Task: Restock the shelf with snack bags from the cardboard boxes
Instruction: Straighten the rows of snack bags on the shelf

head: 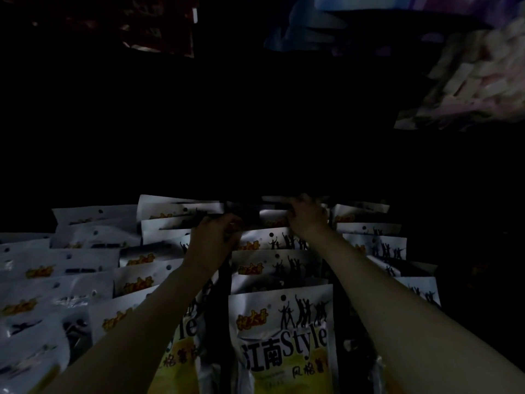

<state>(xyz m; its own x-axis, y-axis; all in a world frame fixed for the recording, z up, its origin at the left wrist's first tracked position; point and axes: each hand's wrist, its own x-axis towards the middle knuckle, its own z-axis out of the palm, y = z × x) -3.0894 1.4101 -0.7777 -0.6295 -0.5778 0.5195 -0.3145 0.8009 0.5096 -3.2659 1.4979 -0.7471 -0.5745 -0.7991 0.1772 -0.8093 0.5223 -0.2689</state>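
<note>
**Both hands deep among the back rows of snack bags**

Very dark up top; lit only along the bottom half.

Left hand (213,237): reaching forward over the left-centre column, fingers curled down onto the top edge of a snack bag (167,223) near the back. Looks like a pinch on that white header strip, though too dim to say how firmly.

Right hand (306,216): reaching further back, fingers bent over the top edge of the rearmost bag (272,214) in the centre column. Touching it for certain; whether gripping or only pressing, cannot tell in the shadow.

Both forearms bare, stretched out over the standing bags, well apart at the elbows and closer at the hands.

Snack bags: white tops with a punched hanging hole, orange logo, black dancing silhouettes, yellow lower half. Standing upright, front to back, in columns. Four columns made out: far left, left-centre, centre, right. Centre column, led by the front bag (281,336) with "Style" printed large, showing about five bags one behind another. Right column (375,245) showing about five header strips. Left columns overlapping too much in the gloom for a sure count.

Above: two other packages on a higher level, a dark red one (170,27) at upper left and a pale blurred one (471,81) at upper right.
</note>
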